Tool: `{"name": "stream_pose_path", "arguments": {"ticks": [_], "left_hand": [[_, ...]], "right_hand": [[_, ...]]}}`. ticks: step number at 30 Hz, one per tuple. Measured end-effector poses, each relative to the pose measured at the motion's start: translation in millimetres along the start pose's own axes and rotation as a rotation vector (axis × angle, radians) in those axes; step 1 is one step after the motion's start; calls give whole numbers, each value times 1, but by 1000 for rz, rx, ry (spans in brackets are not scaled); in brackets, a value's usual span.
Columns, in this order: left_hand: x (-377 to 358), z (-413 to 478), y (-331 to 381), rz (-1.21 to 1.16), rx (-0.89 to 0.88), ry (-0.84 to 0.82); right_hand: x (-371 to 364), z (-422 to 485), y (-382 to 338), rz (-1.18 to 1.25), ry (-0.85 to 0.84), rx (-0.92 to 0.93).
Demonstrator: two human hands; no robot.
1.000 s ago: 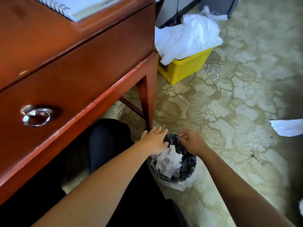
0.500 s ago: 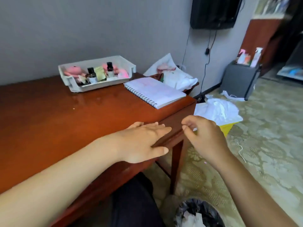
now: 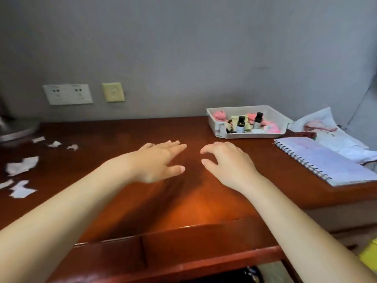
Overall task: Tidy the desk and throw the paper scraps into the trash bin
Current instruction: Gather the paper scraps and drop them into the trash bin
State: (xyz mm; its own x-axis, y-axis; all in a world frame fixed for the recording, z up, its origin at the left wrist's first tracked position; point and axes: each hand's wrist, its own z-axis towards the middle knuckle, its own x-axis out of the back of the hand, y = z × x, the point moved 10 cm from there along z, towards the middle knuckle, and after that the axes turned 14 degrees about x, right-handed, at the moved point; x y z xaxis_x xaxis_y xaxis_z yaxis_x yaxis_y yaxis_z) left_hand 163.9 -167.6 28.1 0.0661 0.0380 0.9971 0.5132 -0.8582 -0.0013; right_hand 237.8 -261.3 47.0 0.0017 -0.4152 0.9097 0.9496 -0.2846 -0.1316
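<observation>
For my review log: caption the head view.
Left hand and right hand hover open over the red-brown wooden desk; torn white paper scraps lie at its left end.

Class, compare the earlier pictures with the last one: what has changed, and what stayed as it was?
Both hands rose from the trash bin to above the desk: the left hand flat, the right hand loosely curled, both holding nothing. The white tray and spiral notebook kept their places; paper scraps lie at the desk's left.
</observation>
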Motion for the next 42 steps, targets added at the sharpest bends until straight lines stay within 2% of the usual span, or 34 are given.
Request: {"name": "stream_pose_path", "arguments": {"ticks": [6, 11, 20, 24, 29, 34, 37, 42], "left_hand": [[-19, -37, -140, 20, 291, -62], [-37, -86, -243, -44, 498, -64], [-85, -139, -375, -126, 826, -18], [-96, -129, -400, -173, 848, -21], [-86, -98, -408, -173, 740, 66], [-81, -72, -422, -218, 687, 99], [-76, -56, -428, -213, 639, 113], [-70, -29, -425, -217, 525, 120]], "right_hand": [[-64, 85, -107, 32, -170, 266], [-114, 122, -199, 203, -313, 424], [-179, 153, -319, 353, -443, 623], [-195, 170, -341, 385, -457, 636], [-200, 188, -351, 376, -384, 674], [-210, 202, -343, 403, -384, 672], [-212, 215, -323, 391, -359, 635], [-201, 259, -270, 478, -131, 423]]}}
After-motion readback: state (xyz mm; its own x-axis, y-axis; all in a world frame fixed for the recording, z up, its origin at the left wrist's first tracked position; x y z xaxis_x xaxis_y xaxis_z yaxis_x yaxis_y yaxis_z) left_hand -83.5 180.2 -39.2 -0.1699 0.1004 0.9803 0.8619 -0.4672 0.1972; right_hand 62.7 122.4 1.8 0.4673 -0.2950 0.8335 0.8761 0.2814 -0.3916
